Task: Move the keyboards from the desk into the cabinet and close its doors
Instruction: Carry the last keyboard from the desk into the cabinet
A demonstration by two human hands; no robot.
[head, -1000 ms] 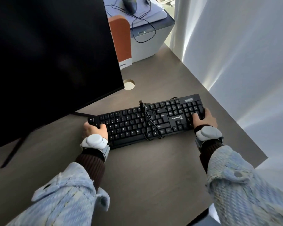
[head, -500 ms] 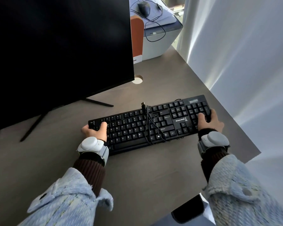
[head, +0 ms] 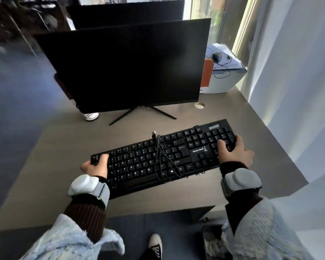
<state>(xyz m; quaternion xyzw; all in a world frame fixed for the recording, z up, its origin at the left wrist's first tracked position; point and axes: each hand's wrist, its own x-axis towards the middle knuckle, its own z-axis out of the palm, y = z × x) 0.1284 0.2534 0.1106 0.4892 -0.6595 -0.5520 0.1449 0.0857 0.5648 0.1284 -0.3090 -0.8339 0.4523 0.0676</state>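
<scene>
**Q:** Grey-brown and mostly bare, what is carried on the desk [head: 68, 147]?

**A:** A black keyboard [head: 163, 158] is seen at the centre of the view, lying slantwise, its right end raised toward 2 o'clock. A dark monitor [head: 124, 64] is stood behind it at 12 o'clock, and a pale curtain [head: 298, 91] is hung along the right, at 3 o'clock. No cabinet is shown.

**Q:** How is the keyboard held?

**A:** Both ends are gripped. The left hand [head: 96, 167] is closed on the left end at 9 o'clock, thumb laid over the keys. The right hand [head: 233, 152] is closed on the right end at 3 o'clock, thumb on the number pad. Whether it is lifted clear of the desk cannot be told.

**Q:** How might it be expected to handle?

**A:** It is judged light, rigid and long, so a grip at the two ends should keep it level. The keys may be pressed without harm. Its cable [head: 162, 156] is wound loosely round the middle, with the plug [head: 153, 134] poking out at the far edge; this could be snagged or shaken loose if the board is tipped.
</scene>
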